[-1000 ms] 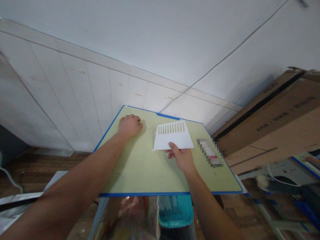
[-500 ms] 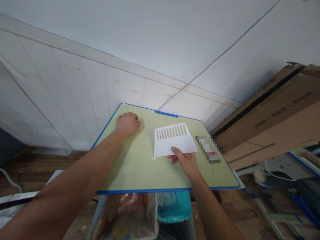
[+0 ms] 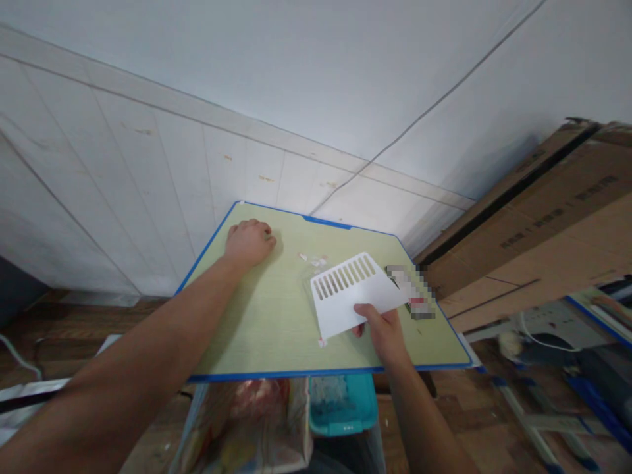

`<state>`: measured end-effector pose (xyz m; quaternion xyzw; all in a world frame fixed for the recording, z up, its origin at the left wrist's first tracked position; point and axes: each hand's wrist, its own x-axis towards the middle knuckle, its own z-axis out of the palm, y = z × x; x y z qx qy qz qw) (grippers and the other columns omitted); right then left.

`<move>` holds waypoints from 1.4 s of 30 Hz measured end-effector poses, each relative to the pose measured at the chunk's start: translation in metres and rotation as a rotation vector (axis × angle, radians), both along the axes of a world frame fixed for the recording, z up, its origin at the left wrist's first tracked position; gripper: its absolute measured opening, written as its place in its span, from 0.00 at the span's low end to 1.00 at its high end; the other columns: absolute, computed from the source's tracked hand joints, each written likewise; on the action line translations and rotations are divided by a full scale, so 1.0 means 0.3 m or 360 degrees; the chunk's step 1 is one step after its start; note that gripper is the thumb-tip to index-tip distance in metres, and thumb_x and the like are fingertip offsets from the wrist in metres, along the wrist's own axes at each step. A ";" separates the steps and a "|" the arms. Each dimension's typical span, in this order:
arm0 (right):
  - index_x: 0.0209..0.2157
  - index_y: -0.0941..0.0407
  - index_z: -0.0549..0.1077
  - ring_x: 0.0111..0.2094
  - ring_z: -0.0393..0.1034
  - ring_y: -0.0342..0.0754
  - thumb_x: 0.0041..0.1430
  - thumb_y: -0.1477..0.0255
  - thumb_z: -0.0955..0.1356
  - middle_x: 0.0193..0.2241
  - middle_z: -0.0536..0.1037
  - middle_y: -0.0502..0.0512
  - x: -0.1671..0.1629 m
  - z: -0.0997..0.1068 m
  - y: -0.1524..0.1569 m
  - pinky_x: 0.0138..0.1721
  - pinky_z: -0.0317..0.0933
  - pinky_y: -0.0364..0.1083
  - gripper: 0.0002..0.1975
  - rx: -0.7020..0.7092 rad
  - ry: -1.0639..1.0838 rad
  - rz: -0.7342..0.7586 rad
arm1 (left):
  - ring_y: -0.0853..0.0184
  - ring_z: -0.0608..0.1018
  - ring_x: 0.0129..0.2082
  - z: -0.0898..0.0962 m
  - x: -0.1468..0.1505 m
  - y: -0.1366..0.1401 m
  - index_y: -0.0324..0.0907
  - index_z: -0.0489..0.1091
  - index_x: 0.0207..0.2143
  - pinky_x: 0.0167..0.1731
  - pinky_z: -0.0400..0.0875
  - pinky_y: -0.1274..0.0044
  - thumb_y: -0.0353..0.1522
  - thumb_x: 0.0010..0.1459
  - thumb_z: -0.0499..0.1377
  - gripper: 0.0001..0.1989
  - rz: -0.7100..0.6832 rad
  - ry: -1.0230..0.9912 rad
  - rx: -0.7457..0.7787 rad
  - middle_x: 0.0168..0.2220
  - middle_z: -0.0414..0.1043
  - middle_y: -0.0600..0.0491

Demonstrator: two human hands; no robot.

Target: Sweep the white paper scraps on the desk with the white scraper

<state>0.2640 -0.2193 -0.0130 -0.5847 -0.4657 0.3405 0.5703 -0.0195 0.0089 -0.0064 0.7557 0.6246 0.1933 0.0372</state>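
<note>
My right hand (image 3: 382, 329) grips the near edge of a white card (image 3: 355, 299), thumb on top and fingers underneath. A row of narrow slots is cut along the card's far side, and it is tilted above the green tabletop (image 3: 266, 322). Beneath its left side a clear plastic piece (image 3: 307, 280) partly shows, with small clear-and-pinkish scraps (image 3: 316, 261) just behind. Toward the table's far left, my left hand (image 3: 249, 242) rests on the surface with curled fingers; its palm side is hidden.
A pixelated flat object (image 3: 411, 293) lies at the table's right. Large cardboard boxes (image 3: 543, 224) lean against the wall on that side. Below the front edge are a teal bin (image 3: 345, 428) and a bag (image 3: 291, 447) with pinkish contents. A cable (image 3: 395, 141) runs down the wall.
My right hand has drawn the white card nearer and to the right, turning it and uncovering the scraps behind. My left hand stays in place.
</note>
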 end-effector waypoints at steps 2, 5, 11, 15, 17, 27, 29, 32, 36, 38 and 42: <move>0.19 0.48 0.73 0.16 0.68 0.49 0.56 0.60 0.77 0.13 0.73 0.49 0.009 -0.009 -0.015 0.20 0.66 0.48 0.17 0.0050 -0.0003 -0.0052 | 0.41 0.82 0.70 -0.002 -0.001 0.000 0.44 0.89 0.62 0.73 0.75 0.51 0.40 0.74 0.58 0.25 0.0000 -0.0004 0.0009 0.68 0.86 0.36; 0.20 0.48 0.74 0.18 0.71 0.51 0.60 0.59 0.78 0.15 0.75 0.50 0.021 -0.027 -0.040 0.24 0.71 0.49 0.18 0.0081 -0.0014 -0.0060 | 0.41 0.82 0.71 -0.002 -0.001 0.000 0.45 0.89 0.61 0.73 0.75 0.51 0.41 0.74 0.58 0.24 0.0003 -0.0006 0.0004 0.68 0.86 0.37; 0.24 0.49 0.76 0.20 0.74 0.51 0.68 0.58 0.78 0.18 0.78 0.50 0.042 -0.066 -0.109 0.27 0.73 0.49 0.20 0.0132 -0.0038 -0.0120 | 0.40 0.82 0.71 0.001 0.000 0.002 0.44 0.89 0.61 0.74 0.74 0.50 0.42 0.74 0.58 0.25 0.0009 -0.0009 -0.0007 0.69 0.86 0.36; 0.28 0.51 0.80 0.22 0.78 0.53 0.71 0.52 0.80 0.21 0.82 0.53 0.009 -0.094 -0.176 0.30 0.77 0.50 0.22 0.0026 -0.0055 -0.0051 | 0.38 0.81 0.72 -0.001 -0.002 0.009 0.42 0.89 0.62 0.75 0.74 0.48 0.41 0.72 0.59 0.26 0.0009 -0.0039 -0.0014 0.70 0.85 0.34; 0.29 0.50 0.82 0.24 0.81 0.55 0.74 0.49 0.79 0.23 0.84 0.55 -0.024 -0.112 -0.211 0.31 0.80 0.51 0.24 0.0007 -0.0084 -0.0076 | 0.37 0.81 0.72 -0.003 -0.002 0.012 0.42 0.89 0.61 0.75 0.74 0.48 0.41 0.72 0.60 0.26 0.0007 -0.0048 -0.0007 0.70 0.85 0.34; 0.27 0.49 0.82 0.28 0.84 0.59 0.74 0.40 0.79 0.23 0.85 0.57 -0.092 -0.156 -0.252 0.36 0.84 0.54 0.31 0.0012 -0.0024 -0.0214 | 0.39 0.82 0.71 -0.004 -0.003 0.013 0.44 0.90 0.61 0.74 0.75 0.50 0.42 0.71 0.59 0.26 0.0006 -0.0049 0.0001 0.68 0.86 0.36; 0.26 0.48 0.81 0.28 0.85 0.59 0.73 0.39 0.79 0.24 0.86 0.58 -0.093 -0.161 -0.252 0.36 0.84 0.54 0.31 -0.0015 -0.0016 -0.0217 | 0.39 0.81 0.71 -0.004 -0.003 0.011 0.44 0.89 0.61 0.74 0.75 0.50 0.42 0.71 0.58 0.26 0.0003 -0.0047 0.0008 0.68 0.86 0.35; 0.25 0.49 0.81 0.28 0.84 0.59 0.73 0.40 0.79 0.23 0.85 0.59 -0.094 -0.160 -0.253 0.35 0.84 0.54 0.32 -0.0029 -0.0016 -0.0177 | 0.39 0.81 0.72 -0.005 -0.002 0.011 0.42 0.89 0.62 0.74 0.74 0.50 0.41 0.72 0.58 0.27 0.0011 -0.0035 0.0013 0.69 0.85 0.35; 0.30 0.50 0.84 0.25 0.81 0.57 0.72 0.39 0.80 0.23 0.85 0.58 -0.096 -0.146 -0.249 0.33 0.83 0.53 0.30 -0.0029 0.0049 -0.0179 | 0.37 0.81 0.72 -0.005 -0.003 0.014 0.43 0.89 0.62 0.75 0.74 0.48 0.41 0.72 0.59 0.26 -0.0004 -0.0030 -0.0005 0.69 0.85 0.35; 0.32 0.50 0.84 0.25 0.81 0.57 0.71 0.39 0.80 0.23 0.85 0.57 -0.098 -0.145 -0.248 0.33 0.83 0.53 0.29 -0.0031 0.0058 -0.0179 | 0.37 0.81 0.73 -0.005 -0.003 0.015 0.43 0.89 0.62 0.75 0.74 0.48 0.42 0.72 0.59 0.26 -0.0002 -0.0037 -0.0005 0.70 0.85 0.34; 0.28 0.49 0.82 0.27 0.84 0.58 0.73 0.41 0.80 0.23 0.85 0.57 -0.105 -0.163 -0.251 0.34 0.83 0.53 0.29 -0.0032 0.0010 -0.0152 | 0.39 0.81 0.73 -0.008 -0.003 0.018 0.43 0.89 0.62 0.75 0.73 0.52 0.42 0.72 0.59 0.26 0.0017 -0.0056 -0.0011 0.69 0.85 0.35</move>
